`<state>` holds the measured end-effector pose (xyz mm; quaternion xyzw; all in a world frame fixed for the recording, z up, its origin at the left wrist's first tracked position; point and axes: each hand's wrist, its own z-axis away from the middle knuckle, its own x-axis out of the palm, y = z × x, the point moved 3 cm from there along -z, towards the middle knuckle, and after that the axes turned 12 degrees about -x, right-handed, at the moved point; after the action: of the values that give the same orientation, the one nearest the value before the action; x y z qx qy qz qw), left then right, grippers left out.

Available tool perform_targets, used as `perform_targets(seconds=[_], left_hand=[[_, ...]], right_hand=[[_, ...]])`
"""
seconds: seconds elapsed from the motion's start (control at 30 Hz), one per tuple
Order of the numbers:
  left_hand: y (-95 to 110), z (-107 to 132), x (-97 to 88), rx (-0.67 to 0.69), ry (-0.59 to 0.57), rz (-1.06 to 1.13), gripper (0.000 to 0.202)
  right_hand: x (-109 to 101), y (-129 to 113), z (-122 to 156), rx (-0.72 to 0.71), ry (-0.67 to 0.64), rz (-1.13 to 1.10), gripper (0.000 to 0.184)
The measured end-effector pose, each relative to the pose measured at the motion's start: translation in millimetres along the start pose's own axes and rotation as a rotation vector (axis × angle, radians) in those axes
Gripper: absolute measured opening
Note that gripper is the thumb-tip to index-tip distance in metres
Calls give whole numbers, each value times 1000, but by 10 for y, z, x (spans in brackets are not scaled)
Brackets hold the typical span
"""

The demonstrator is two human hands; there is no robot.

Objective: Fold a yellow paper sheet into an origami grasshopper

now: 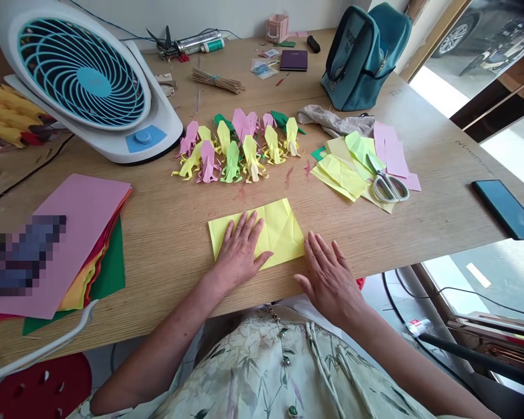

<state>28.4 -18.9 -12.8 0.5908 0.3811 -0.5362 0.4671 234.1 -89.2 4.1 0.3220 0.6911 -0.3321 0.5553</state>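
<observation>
Worktop (170,233), cut off at left. White fan (85,81), top out of frame. Row of folded paper figures (240,145). Creased yellow sheet (282,233) lies near the worktop's front edge, nearer than the figures. Probably light, thin, easily creased or torn; take it by edges or corners. Left hand (240,247) flat on it, thumb out; right hand (329,276) flat, thumb out, fingertips by its right edge, contact unclear. Sheet under left hand hidden; pixelated patch (26,256) unreadable.

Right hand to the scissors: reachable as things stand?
Probably yes: the right hand looks free, the scissors lie uncovered on loose papers, and I see nothing standing between.
</observation>
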Motion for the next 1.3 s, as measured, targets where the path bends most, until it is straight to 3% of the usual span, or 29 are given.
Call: perform_targets(seconds=[0.13,0.23,0.33,0.57,0.83,1.0,1.13,1.3], left_hand=[[-1,-6,35,-12,3,17,72],[6,-12,66,-14,-3,11,73],[7,-11,80,-13,5,13,76],[2,-1,43,-14,14,20,78],[13,-6,-44,-24,-46,24,71],[173,-79,-89,-114,-130,19,65],[323,-84,-25,-272,-85,63,69],[343,0,66,-249,18,84,65]], right_hand=[[-70,-159,-594,-138,67,-257,70],[75,-229,-1049,-191,43,-411,69],[281,-168,-1256,-178,-13,-424,66],[388,85,-1141,-112,-80,-266,54],[443,104,-1080,-70,-21,-118,57],[494,118,-1074,-84,1,-109,57],[511,123,-1076,-93,10,-107,56],[506,114,-1071,-94,29,-90,55]])
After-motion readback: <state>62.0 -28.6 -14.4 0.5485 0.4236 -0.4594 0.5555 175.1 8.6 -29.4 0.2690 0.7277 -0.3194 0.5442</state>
